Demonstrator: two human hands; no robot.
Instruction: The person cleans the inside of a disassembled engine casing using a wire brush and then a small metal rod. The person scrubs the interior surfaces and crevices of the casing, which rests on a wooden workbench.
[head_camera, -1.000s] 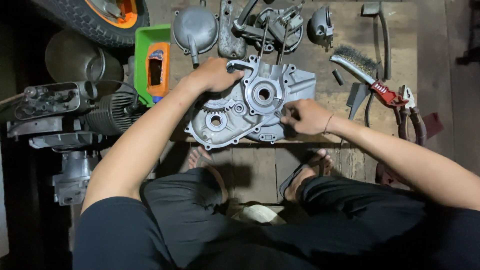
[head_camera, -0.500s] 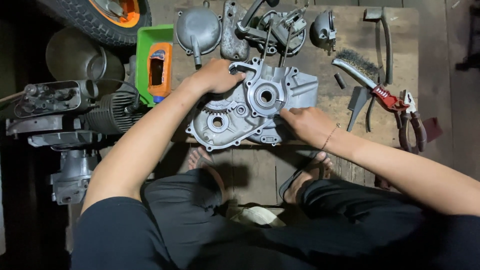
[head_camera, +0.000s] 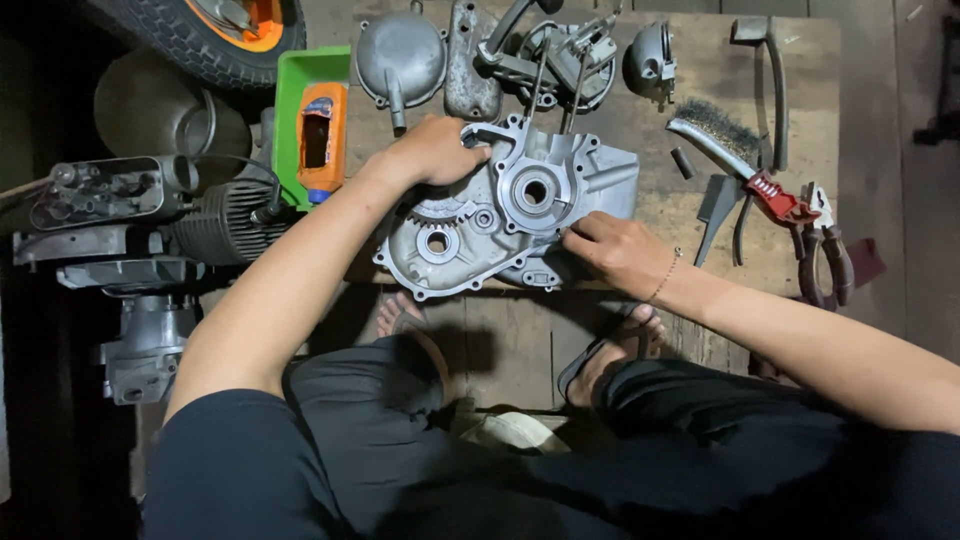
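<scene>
Steadying a grey engine casing on the wooden bench, the left hand grips its top edge; the right hand pinches its lower rim, beside a wire brush.

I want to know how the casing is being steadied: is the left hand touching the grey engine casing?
Touching. The head view shows the left hand lying flat on the upper edge of the engine casing, fingers draped over its rim with no gap.

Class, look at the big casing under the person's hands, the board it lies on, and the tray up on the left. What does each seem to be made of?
Casing: probably cast aluminium, going by its dull silver-grey, slightly grainy skin with moulded ribs and bores. Board: bare wood, brown, with visible grain and stains. Tray: likely plastic, being uniform bright green with smooth rounded edges.
</scene>
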